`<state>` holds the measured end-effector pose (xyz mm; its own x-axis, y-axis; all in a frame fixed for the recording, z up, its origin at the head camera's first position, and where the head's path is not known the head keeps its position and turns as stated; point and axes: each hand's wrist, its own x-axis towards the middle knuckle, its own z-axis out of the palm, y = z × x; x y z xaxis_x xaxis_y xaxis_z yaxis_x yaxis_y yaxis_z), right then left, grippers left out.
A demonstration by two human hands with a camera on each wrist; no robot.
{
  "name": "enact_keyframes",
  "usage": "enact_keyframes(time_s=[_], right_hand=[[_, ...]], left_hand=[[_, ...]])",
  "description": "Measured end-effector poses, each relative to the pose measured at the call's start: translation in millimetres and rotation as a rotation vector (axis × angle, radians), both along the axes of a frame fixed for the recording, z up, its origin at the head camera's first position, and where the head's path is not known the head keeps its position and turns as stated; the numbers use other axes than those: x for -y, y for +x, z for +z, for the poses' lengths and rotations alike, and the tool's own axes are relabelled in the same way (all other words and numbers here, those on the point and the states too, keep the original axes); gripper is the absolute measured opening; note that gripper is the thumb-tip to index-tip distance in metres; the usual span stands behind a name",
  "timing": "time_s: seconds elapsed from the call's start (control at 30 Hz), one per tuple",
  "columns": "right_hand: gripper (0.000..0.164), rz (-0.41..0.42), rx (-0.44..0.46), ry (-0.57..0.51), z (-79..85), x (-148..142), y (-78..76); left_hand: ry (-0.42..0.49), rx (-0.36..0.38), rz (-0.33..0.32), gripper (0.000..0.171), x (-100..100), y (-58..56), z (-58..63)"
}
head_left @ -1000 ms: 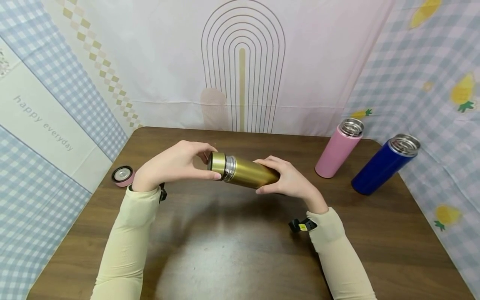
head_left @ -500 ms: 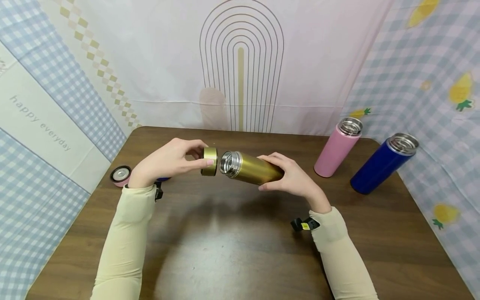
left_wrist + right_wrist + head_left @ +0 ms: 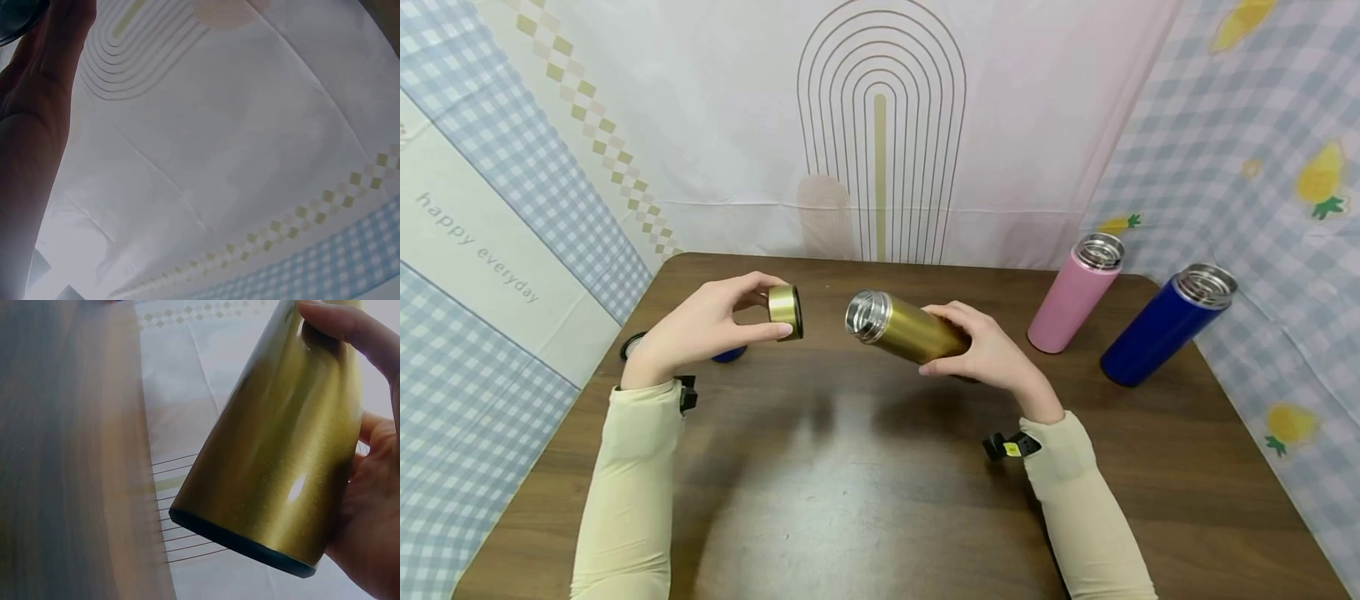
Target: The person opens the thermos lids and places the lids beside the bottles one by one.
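My left hand (image 3: 707,325) pinches a gold bottle lid (image 3: 785,312) between thumb and fingers, above the table's left half. To its right, my right hand (image 3: 981,350) grips a gold thermos bottle (image 3: 917,330) round its lower body. The bottle tilts with its bare steel mouth toward the lid, and a gap separates the two. In the right wrist view the gold bottle (image 3: 269,444) shows its dark base, with the thumb across its side. Only a dark edge of the lid (image 3: 19,15) appears in the left wrist view.
A lidless pink bottle (image 3: 1075,296) and a lidless blue bottle (image 3: 1168,325) stand at the table's right. A blue lid (image 3: 729,354) lies beyond the left wrist. Another lid (image 3: 632,343) is mostly hidden behind that wrist. Patterned cloth hangs behind the wooden table (image 3: 850,500).
The gold lid has come off the gold bottle's mouth, and my left hand has carried it left. The bottle has shifted slightly right, and its mouth shows. The blue lid has come into sight.
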<state>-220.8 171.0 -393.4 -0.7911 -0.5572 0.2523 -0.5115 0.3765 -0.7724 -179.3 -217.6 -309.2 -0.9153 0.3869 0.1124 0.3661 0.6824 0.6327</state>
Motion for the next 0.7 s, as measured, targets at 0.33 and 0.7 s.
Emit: enact_keyframes(time_s=[0.33,0.7], right_hand=[[0.073,-0.067,0.031,-0.024,3.7,-5.0,-1.3],[0.072,-0.080,0.043,-0.019,9.0,-8.0,1.7]], left_hand=[[0.085,0.065,0.137,0.069,22.4,-16.1,-26.4],[0.172,0.159,0.336,0.079,20.0,-67.4,-79.8]])
